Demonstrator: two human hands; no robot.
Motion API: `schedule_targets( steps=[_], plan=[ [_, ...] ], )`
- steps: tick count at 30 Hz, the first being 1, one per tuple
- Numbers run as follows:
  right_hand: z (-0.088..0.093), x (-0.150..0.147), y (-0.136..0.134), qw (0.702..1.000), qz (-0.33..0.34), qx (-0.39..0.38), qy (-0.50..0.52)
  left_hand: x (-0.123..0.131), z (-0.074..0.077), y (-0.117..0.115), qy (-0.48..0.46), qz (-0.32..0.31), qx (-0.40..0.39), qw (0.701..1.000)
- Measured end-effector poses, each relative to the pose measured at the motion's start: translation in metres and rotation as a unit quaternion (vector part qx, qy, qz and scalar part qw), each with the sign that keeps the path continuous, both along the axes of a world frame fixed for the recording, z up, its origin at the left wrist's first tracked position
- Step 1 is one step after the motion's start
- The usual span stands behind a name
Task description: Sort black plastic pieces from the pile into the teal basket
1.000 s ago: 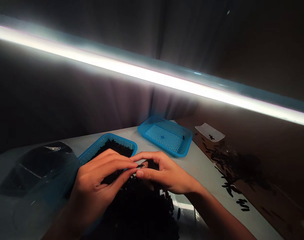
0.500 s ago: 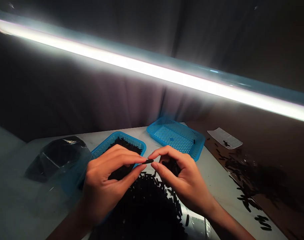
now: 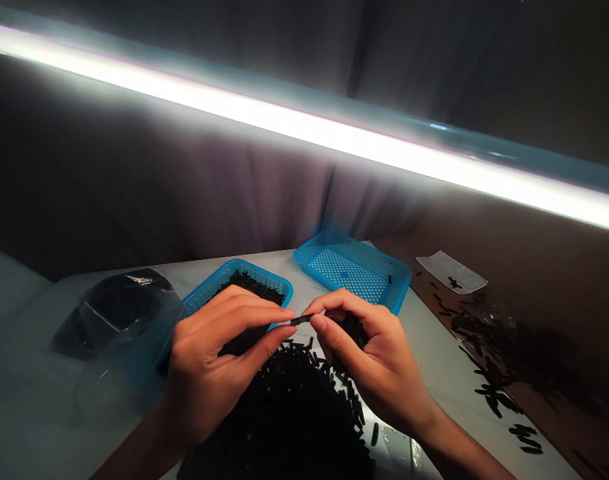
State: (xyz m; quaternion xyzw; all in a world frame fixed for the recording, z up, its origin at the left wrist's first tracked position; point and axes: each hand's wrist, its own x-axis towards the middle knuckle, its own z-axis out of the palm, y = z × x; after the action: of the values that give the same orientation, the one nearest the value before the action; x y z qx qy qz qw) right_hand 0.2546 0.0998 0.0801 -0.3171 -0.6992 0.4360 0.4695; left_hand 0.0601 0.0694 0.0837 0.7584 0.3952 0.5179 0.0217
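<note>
A small, slim black piece (image 3: 300,320) with a ridged look is held up level between my two hands. My left hand (image 3: 219,360) has its thumb and index fingertip at the piece's left end. My right hand (image 3: 369,353) pinches the right end between thumb and forefinger. More dark pieces (image 3: 354,330) show inside the curled fingers of that hand, partly hidden. Below both hands spreads a large pile of like black pieces (image 3: 299,407). Behind my left hand, a blue basket (image 3: 264,269) is filled with them.
Another blue basket (image 3: 344,273), with one black piece inside, stands at the back. Left lies a clear plastic bag (image 3: 119,313) with dark contents. A paper slip (image 3: 451,270) and scattered black pieces (image 3: 494,390) lie at the right. A bright tube light (image 3: 304,130) crosses above.
My right thumb and forefinger have closed over the piece's right end; before, they were just off it. The piece now shows a ridged side. My left hand has barely moved.
</note>
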Motion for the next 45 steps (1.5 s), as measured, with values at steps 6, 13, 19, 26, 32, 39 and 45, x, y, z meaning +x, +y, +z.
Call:
schedule_targets(
  steps=[6, 13, 19, 26, 32, 39, 45],
  plan=[
    [-0.002, 0.000, -0.001, 1.000, 0.009, -0.010, 0.001, 0.000, 0.001, -0.001, 0.005, 0.003, 0.027, 1.000],
    [0.000, 0.002, -0.001, 1.000, 0.006, -0.009, -0.007, 0.003, 0.002, -0.001, 0.010, 0.003, 0.030, 0.999],
    [-0.001, 0.001, 0.002, 0.996, 0.023, -0.077, 0.037, -0.011, 0.003, 0.006, 0.015, 0.090, 0.018, 0.996],
    [-0.010, -0.005, 0.007, 0.968, 0.103, -0.215, 0.084, -0.016, 0.005, 0.005, 0.036, 0.100, -0.056, 0.993],
    [-0.014, -0.009, 0.001, 0.962, 0.143, -0.213, 0.097, 0.018, -0.004, -0.007, 0.005, -0.057, -0.065, 0.996],
    [-0.016, -0.008, 0.002, 0.971, 0.167, -0.160, 0.067, 0.015, -0.001, -0.006, -0.021, -0.055, -0.131, 0.990],
    [-0.019, -0.011, 0.005, 0.959, 0.191, -0.194, 0.080, 0.016, 0.000, -0.007, -0.062, -0.033, -0.198, 0.978]
  ],
)
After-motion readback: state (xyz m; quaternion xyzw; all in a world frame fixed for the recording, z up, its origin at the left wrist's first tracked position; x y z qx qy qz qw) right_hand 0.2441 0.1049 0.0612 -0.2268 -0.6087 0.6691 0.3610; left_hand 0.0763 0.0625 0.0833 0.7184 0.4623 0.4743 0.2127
